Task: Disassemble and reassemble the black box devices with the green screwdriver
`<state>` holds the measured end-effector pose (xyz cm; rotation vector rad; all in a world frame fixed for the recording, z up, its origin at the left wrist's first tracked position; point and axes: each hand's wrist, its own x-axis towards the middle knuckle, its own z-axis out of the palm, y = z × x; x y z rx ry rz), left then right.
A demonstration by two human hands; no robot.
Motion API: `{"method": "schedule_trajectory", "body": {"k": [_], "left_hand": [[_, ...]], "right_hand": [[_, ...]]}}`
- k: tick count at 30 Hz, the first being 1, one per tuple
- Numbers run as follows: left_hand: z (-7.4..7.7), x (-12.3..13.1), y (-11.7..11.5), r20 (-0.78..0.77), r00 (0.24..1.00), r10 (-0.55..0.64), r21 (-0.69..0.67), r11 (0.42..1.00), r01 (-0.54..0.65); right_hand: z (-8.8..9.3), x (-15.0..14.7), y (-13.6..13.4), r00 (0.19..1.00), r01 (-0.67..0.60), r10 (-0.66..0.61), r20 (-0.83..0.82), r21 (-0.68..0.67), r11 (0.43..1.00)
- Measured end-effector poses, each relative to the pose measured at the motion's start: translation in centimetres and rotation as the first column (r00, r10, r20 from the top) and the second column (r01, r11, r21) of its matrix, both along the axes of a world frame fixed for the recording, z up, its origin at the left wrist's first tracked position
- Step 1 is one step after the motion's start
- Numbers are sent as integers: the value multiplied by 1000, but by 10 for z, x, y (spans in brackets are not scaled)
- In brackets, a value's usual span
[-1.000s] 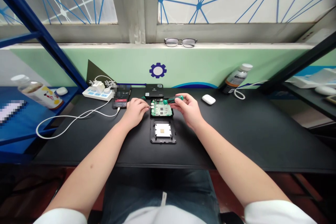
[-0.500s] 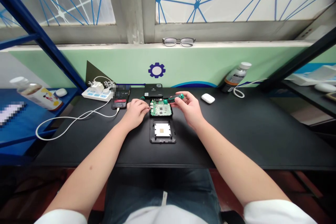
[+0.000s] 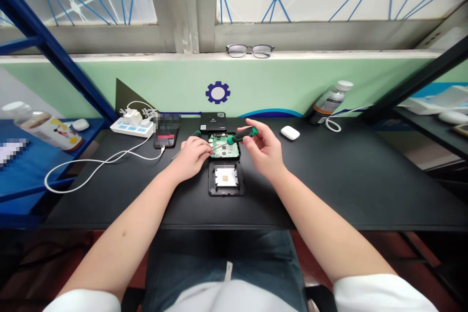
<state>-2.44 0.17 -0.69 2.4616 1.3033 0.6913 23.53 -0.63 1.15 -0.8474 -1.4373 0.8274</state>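
My right hand (image 3: 266, 150) grips a screwdriver (image 3: 244, 134) by its green and black handle. The shaft slants down to the left across a green circuit board (image 3: 227, 150), which sits in an open black case (image 3: 239, 151). At the case's left edge, my left hand (image 3: 192, 157) has its fingers closed close to the screwdriver tip; what they pinch is hidden. Under that hand lies a second tool with a green end (image 3: 197, 133) and a thin metal shaft, its middle covered. Nearer me is the black cover (image 3: 211, 187) with a silvery metal plate (image 3: 225, 177).
Behind the case stands a black box (image 3: 213, 122). To the left are a phone (image 3: 166, 131) on a white cable and a power strip (image 3: 132, 127). A white earbud case (image 3: 290, 132) and a bottle (image 3: 331, 102) are on the right. Glasses (image 3: 250, 50) rest on the sill.
The screwdriver's shaft now shows across the board, tip lower left, and its handle sits slightly more tilted. My left hand stays at the case edge. The whole view has shifted slightly.
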Motion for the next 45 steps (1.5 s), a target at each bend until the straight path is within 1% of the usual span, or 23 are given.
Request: {"method": "schedule_trajectory", "body": {"k": [4,10,14,18,20,23,25,27,29,31,35,39,45], "left_hand": [[0,-1,0,-23,1000,7,-22,1000,-7],[-2,0,1,-58,998,0,-10,1000,0],[0,2,0,-90,996,-11,14,1000,12],[5,4,-4,-105,993,-57,30,998,60],[7,6,-8,-95,991,-91,34,995,95],[8,9,-12,-78,983,-164,21,986,166],[7,11,-13,-80,975,-208,13,978,210],[6,13,-13,-88,968,-235,14,971,237],[6,14,-13,-99,964,-245,26,968,249],[6,14,-13,-113,962,-250,42,966,256],[7,11,-13,-114,961,-250,87,962,261],[7,11,-13,-118,964,-240,116,960,253],[7,11,-12,-142,963,-229,133,960,248]], "right_hand": [[2,2,0,999,36,-36,17,4,999],[2,2,0,998,34,-34,49,7,999],[2,4,0,995,18,-24,100,66,998],[3,3,-3,992,-11,-2,122,109,994],[2,0,-6,995,-39,27,94,136,990],[0,-9,-10,990,-134,122,68,203,970],[-1,-14,-12,977,-205,186,101,243,948],[-2,-19,-13,963,-247,206,171,267,932],[-2,-22,-14,952,-253,185,243,288,923],[-2,-25,-13,949,-240,145,279,344,908],[-6,-28,-8,970,-170,56,236,495,852],[-9,-26,-6,979,-99,-4,205,491,866],[-10,-24,-6,982,-93,4,186,468,879]]}}
